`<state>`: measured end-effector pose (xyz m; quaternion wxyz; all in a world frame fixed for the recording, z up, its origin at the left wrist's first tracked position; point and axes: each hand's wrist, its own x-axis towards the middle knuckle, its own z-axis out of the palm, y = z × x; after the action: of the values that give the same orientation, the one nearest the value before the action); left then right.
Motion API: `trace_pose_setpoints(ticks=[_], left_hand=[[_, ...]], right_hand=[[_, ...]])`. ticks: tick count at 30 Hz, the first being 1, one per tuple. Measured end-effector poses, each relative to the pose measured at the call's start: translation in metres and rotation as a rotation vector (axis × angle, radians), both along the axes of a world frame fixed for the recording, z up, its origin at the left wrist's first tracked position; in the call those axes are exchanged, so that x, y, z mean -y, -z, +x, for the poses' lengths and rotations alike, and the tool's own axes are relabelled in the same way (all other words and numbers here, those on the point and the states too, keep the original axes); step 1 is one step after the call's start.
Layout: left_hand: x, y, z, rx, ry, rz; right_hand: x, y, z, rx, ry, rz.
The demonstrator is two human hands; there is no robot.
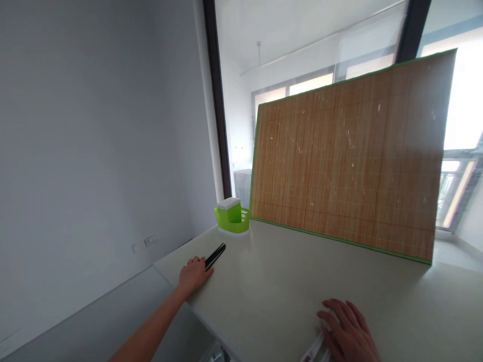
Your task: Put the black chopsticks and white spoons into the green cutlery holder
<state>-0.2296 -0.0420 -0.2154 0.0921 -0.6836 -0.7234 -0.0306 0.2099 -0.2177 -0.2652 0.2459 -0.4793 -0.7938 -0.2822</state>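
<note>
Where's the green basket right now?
In the head view, the green basket sits left of centre at the table's far edge, just left of the bamboo mat's lower left corner.

Grey wall (94,125), pale table (271,281), bright window (311,83)

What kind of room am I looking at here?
Probably a room in a home or small office: a pale tabletop beside a plain wall with a socket, and a dark-framed glass partition onto a bright, windowed space.
</note>
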Motion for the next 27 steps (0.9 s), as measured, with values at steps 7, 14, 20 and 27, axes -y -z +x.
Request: trace_pose_setpoints(ticks=[7, 14, 20, 27], left_hand=[[-0.003, 0.002, 0.0, 0.019, -0.002, -0.002], [0.016, 0.003, 0.042, 0.058, 0.128, -0.032], [0.068, 0.008, 0.121, 0.111, 0.334, -0.063], [0.13, 0.013, 0.202, 0.223, 0.484, -0.131]], right_hand=[[0.005, -0.013, -0.022, 0.008, -0.174, -0.073], [0.003, 0.0, -0.023, -0.132, -0.211, -0.128], [0.004, -0.001, -0.023, -0.155, -0.214, -0.136], [0.008, -0.006, -0.026, -0.216, -0.24, -0.188]])
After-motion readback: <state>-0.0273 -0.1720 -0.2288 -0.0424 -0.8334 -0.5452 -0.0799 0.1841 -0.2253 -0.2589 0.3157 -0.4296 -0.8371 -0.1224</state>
